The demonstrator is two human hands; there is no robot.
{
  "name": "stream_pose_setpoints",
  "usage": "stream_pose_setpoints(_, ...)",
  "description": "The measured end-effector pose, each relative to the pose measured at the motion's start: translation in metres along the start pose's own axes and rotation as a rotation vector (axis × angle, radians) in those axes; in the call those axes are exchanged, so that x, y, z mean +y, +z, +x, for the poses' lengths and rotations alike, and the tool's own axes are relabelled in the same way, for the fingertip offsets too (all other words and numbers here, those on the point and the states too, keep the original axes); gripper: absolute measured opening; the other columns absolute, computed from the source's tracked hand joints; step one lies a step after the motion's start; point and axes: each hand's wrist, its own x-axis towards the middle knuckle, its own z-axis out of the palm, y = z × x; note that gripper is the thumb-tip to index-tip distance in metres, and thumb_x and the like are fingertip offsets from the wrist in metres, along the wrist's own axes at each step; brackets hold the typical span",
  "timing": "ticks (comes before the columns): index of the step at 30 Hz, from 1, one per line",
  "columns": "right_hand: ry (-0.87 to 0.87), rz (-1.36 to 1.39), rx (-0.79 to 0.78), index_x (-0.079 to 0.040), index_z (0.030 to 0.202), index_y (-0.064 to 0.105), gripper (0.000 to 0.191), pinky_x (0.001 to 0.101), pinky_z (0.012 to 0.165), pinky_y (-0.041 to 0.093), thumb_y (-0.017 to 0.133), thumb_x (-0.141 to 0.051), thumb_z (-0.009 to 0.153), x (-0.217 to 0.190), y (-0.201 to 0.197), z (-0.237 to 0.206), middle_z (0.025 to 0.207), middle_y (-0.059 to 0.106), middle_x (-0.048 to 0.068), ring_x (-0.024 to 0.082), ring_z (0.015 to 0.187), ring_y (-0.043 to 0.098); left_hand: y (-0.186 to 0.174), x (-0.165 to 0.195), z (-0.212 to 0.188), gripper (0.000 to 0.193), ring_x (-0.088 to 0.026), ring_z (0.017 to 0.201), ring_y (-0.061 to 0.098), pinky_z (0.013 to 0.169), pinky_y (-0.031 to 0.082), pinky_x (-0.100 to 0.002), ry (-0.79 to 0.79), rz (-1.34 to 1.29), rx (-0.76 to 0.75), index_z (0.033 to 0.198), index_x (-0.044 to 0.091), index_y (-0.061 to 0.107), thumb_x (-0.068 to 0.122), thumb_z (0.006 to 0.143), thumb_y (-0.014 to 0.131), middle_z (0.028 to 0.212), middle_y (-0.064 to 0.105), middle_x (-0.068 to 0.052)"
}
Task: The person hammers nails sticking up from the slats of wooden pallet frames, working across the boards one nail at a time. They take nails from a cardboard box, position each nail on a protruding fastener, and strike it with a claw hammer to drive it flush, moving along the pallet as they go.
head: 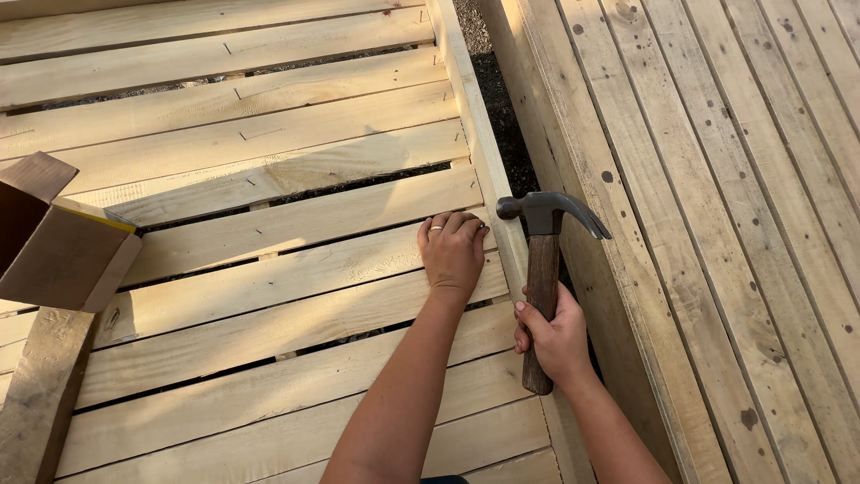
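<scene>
box: open cardboard box (55, 240), far left of the hammer
slats: pale wooden pallet (269, 296)
left hand (451, 251): fingers curled, pressed on a slat just left of the hammer head, grasping nothing I can make out
hammer (543, 269): upright claw hammer; looks head-heavy, rigid; wood handle is the hold
right hand (557, 339): clenched round lower handle, head above fingers

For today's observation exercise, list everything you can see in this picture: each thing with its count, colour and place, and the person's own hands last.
slatted wooden panel: one, pale wood, left, under the hands
second wooden panel: one, pale with dark spots, right
cardboard box: one, brown, open, left edge
claw hammer: one, dark metal head, brown wooden handle, centre
gravel: dark strip between the panels
left hand: ring on one finger, fingers curled on a slat
right hand: gripping the hammer handle
</scene>
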Motion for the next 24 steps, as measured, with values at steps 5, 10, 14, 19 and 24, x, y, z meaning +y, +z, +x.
stream_pose_setpoints(5,-0.017,-0.024,0.0,0.001,0.107,0.052,0.021,0.0317,0.042,0.047,0.064,-0.006,0.092,-0.003,0.003,-0.002,0.069,0.054,0.006,0.013,0.045,0.052,0.0,0.0,0.0,0.006,-0.019,0.112,0.061,0.112,0.037,-0.047,0.001,0.013,-0.011,0.086,0.018,0.078,0.023,0.088,0.076,0.1,0.072,0.008)
stream_pose_setpoints(10,-0.049,-0.255,0.047,0.001,0.105,0.055,0.021,0.0296,0.041,0.047,0.066,-0.011,0.092,-0.01,0.013,-0.012,0.069,0.061,0.004,0.012,0.046,0.055,0.0,0.0,0.001,0.008,-0.019,0.111,0.062,0.112,0.037,-0.047,-0.022,0.001,-0.02,0.083,0.018,0.079,0.026,0.085,0.077,0.095,0.072,0.008)
stream_pose_setpoints(14,-0.075,-0.498,0.096,-0.001,0.108,0.059,0.027,0.0301,0.044,0.047,0.069,-0.018,0.09,-0.012,0.02,-0.02,0.064,0.065,0.005,0.011,0.045,0.056,0.001,0.0,0.001,0.007,-0.02,0.112,0.062,0.113,0.037,-0.046,-0.015,-0.003,0.009,0.085,0.017,0.079,0.024,0.087,0.077,0.096,0.072,0.007)
stream_pose_setpoints(19,-0.2,-0.628,0.114,-0.001,0.107,0.062,0.029,0.0294,0.052,0.049,0.071,-0.023,0.09,-0.009,0.024,-0.02,0.065,0.067,0.005,0.01,0.051,0.055,0.0,-0.001,0.0,0.004,-0.02,0.11,0.062,0.113,0.038,-0.045,-0.004,-0.009,0.011,0.086,0.016,0.079,0.019,0.085,0.077,0.098,0.072,0.006)
stream_pose_setpoints(24,-0.165,-0.718,0.137,0.001,0.111,0.06,0.033,0.0366,0.056,0.052,0.069,-0.024,0.091,-0.01,0.03,-0.016,0.065,0.067,0.013,0.021,0.054,0.062,-0.003,0.0,0.001,0.004,-0.02,0.109,0.062,0.112,0.038,-0.043,-0.036,-0.048,-0.01,0.084,0.016,0.078,0.02,0.082,0.078,0.094,0.071,0.007)
